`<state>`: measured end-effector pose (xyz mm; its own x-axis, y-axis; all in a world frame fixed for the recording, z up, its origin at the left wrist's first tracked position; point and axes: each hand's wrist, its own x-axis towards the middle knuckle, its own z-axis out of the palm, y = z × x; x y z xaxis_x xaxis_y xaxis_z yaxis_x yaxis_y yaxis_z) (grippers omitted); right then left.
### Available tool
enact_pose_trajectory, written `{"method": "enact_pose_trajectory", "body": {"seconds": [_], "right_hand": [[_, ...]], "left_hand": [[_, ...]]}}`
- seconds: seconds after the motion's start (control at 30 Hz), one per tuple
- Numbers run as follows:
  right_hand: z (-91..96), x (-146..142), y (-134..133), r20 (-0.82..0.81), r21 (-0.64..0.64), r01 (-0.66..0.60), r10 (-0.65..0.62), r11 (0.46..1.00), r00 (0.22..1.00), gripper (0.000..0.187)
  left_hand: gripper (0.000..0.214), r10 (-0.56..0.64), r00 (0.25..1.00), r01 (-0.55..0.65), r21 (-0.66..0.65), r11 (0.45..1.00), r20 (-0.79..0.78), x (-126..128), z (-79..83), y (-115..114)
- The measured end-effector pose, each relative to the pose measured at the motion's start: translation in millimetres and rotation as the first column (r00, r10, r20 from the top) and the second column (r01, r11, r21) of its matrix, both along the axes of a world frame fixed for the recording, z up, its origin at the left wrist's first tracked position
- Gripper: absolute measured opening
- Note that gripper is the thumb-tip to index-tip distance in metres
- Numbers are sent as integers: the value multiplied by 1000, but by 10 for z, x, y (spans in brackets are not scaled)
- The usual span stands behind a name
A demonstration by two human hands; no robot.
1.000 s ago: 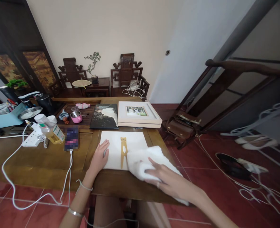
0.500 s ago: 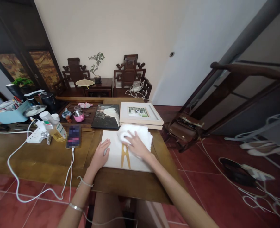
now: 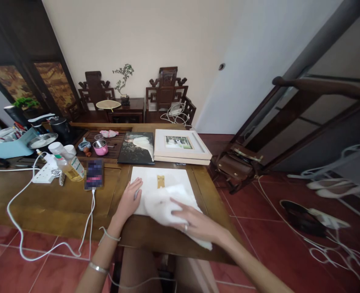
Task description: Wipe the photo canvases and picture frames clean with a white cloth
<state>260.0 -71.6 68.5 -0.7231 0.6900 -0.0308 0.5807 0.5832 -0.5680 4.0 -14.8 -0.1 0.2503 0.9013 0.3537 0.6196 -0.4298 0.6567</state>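
The right hand point(image 3: 192, 221) grips a white cloth point(image 3: 166, 207), fingers curled into its bunched part, with a ring on one finger. The cloth is a little blurred, so just how the fingertips sit in the folds is hard to make out. It covers the near right part of a white panel point(image 3: 175, 175) lying flat on the table point(image 3: 106, 207), and its loose end trails past the panel's near edge towards the table's near side. The left hand point(image 3: 132, 197) is spread flat and holds nothing, its fingers resting on the panel's left edge; two bands circle that wrist. Between the hands, the top of a tan figure point(image 3: 160, 180) shows on the panel, its lower part hidden by the cloth.

Just beyond the panel lie a dark picture point(image 3: 131, 152) and, beside it, pale frames point(image 3: 202, 148) stacked one on another. To the left, a phone point(image 3: 93, 173) is plugged into a white cable, near a bottle point(image 3: 73, 169) of yellowish liquid and a white power strip point(image 3: 42, 174). Farther back, a pink cup point(image 3: 100, 149) stands on a dark slatted tray point(image 3: 118, 140).
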Motion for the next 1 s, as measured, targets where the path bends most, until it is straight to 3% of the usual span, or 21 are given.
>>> {"method": "enact_pose_trajectory", "body": {"seconds": [0.17,0.27,0.4,0.57,0.7,0.8,0.9,1.0], "right_hand": [[-37,-173,732,-26,119,214,-213,970,977,36],[-90,-433,897,3,265,252,-263,931,965,31],[-149,-595,549,57,313,131,-156,941,986,43],[-15,-397,-181,9,127,-60,60,990,998,46],[75,-107,-315,-6,-2,-124,124,992,992,43],[-38,104,-92,35,-25,48,-47,999,998,37],[-198,164,282,31,70,247,-249,967,968,39],[-249,-30,655,-14,213,277,-280,937,960,36]], "left_hand": [[38,1,1000,-1,3,1000,2,-8,-18,18],[38,-2,1000,2,-7,1000,9,-14,-19,24],[39,-4,1000,4,-1,1000,9,-13,-2,16],[39,-3,1000,3,-6,1000,10,-3,13,7],[37,9,1000,-9,8,1000,-1,4,-10,9],[37,9,1000,-9,15,1000,-13,2,-42,15],[37,5,1000,-5,25,1000,-26,-4,-71,25],[36,2,1000,-2,25,1000,-22,-7,-81,36]]}}
